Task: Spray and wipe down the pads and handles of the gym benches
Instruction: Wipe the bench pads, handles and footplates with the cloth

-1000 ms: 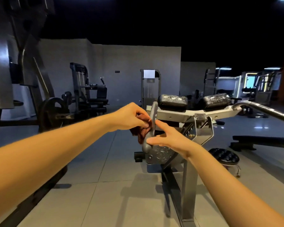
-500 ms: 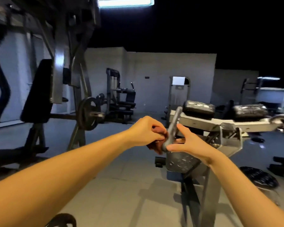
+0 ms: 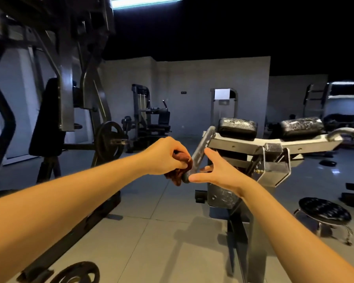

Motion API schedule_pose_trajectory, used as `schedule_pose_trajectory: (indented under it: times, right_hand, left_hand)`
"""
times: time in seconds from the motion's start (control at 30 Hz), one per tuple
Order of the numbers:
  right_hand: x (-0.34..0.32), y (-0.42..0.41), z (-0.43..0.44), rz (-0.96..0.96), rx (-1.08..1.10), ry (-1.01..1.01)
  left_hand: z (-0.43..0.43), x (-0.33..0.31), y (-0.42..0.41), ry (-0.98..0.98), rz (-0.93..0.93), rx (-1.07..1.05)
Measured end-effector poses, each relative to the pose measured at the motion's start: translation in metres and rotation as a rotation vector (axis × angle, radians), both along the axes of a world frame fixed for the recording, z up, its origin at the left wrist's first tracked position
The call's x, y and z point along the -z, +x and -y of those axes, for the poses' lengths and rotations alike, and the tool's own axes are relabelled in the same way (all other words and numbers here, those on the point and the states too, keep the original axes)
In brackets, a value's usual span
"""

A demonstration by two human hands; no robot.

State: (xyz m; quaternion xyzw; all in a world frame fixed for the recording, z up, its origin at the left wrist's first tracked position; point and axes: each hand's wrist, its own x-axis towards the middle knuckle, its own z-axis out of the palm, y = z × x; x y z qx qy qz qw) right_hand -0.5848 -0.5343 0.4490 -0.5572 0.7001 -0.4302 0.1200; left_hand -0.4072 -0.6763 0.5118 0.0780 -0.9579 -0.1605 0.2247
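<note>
A grey metal handle [image 3: 202, 149] slants down from the left end of a white machine frame [image 3: 274, 142]. My left hand [image 3: 166, 155] grips a bunched brown cloth [image 3: 179, 172] and holds it against the handle's lower left side. My right hand [image 3: 217, 172] is spread, thumb tip at the handle's bottom end and fingers reaching behind the handle; how far they curl round it is hidden. Two black pads [image 3: 237, 127] [image 3: 301, 125] sit on top of the frame. A second grey handle [image 3: 347, 133] curves off at the right.
A dark plate-loaded machine [image 3: 70, 111] with a weight plate [image 3: 108, 139] stands on the left. A loose plate [image 3: 76, 272] lies on the floor near my left arm. A round black stool [image 3: 324, 211] stands at lower right. More machines line the far wall.
The view has swung left and closer. The cloth in my left hand has slid down the handle toward its lower end. My right thumb now sits at the handle's tip.
</note>
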Motion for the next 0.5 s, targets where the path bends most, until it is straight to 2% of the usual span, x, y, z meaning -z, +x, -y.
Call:
schedule_pose_trajectory:
  times: [0.1, 0.2, 0.27, 0.4, 0.5]
  right_hand:
    - [0.001, 0.001, 0.0, 0.022, -0.023, -0.054]
    - [0.004, 0.003, -0.001, 0.055, -0.014, -0.072]
    - [0.006, 0.001, 0.0, 0.058, -0.008, -0.074]
    - [0.007, -0.001, 0.003, 0.04, 0.005, -0.057]
    - [0.006, 0.0, 0.002, 0.036, 0.001, -0.041]
  left_hand:
    - [-0.003, -0.008, -0.032, -0.104, -0.086, -0.051]
    - [0.0, -0.012, -0.051, 0.009, -0.124, -0.074]
    - [0.004, -0.011, -0.037, 0.065, -0.082, -0.037]
    - [0.003, -0.001, 0.011, 0.017, 0.042, 0.057]
    - [0.003, -0.005, 0.001, 0.033, -0.006, 0.049]
